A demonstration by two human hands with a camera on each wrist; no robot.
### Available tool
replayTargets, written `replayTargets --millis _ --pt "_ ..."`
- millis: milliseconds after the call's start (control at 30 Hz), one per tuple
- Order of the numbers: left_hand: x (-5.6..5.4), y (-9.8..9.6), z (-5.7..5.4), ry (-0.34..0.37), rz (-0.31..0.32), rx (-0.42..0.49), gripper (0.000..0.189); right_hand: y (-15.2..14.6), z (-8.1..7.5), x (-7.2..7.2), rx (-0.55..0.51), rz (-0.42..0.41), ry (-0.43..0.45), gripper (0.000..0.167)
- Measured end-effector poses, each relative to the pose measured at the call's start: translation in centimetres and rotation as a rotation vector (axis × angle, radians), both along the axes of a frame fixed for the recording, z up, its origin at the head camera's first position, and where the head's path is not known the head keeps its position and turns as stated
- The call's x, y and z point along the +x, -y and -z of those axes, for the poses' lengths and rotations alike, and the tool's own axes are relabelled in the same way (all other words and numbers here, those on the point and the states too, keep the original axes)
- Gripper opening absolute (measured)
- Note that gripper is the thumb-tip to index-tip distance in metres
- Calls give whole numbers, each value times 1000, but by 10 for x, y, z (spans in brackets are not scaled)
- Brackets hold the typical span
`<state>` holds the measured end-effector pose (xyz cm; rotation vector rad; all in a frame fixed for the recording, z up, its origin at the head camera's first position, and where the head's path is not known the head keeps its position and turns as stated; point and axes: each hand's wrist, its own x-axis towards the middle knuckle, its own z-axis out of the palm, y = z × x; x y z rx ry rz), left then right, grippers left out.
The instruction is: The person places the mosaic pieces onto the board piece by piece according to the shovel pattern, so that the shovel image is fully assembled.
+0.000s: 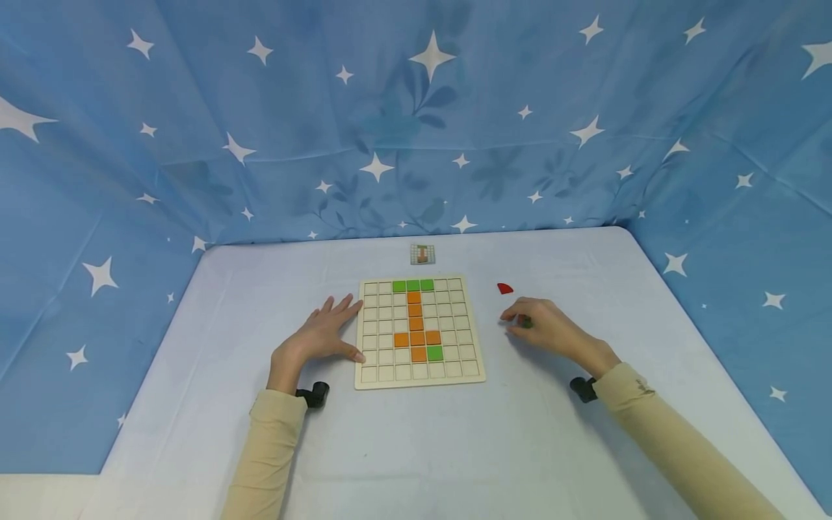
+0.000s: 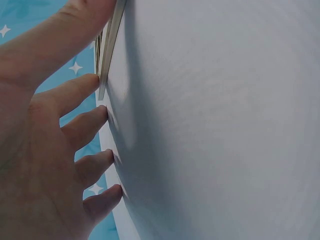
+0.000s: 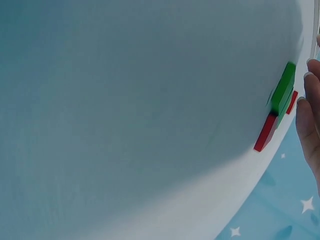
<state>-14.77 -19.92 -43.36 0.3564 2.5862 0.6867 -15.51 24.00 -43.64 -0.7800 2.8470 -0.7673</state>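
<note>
Head view: left hand (image 1: 320, 336) spread, thumb and fingertips at left edge of grid board (image 1: 386, 373), mid-desk (image 1: 416, 440); orange squares (image 1: 416, 323) and green squares (image 1: 412, 285) on it. Right hand (image 1: 547, 327) bent over green piece (image 1: 527, 322), right of board; can't tell if gripping.

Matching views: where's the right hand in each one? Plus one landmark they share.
Head: right hand right of centre, to the right of the grid board, with a red piece just beyond it.
Left wrist: not in it.
Right wrist: only fingers show, cut off by the right edge, beside a green piece.
Shared landmark: the blue curtain with white stars, visible in all three.
</note>
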Motion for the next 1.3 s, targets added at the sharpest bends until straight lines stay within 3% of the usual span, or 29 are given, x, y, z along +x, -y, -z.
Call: replayTargets --millis 300,467,800,1300 --pt "-2 2 4 6 -1 6 115 -13 1 -6 11 44 2 19" --pt "-2 0 0 8 5 -3 115 -20 2 -8 13 81 7 20" --pt "-2 0 -1 8 -4 -3 115 -34 7 -15 25 89 -28 20" --pt "0 1 -2 9 1 -2 115 -34 8 -20 37 118 2 23"
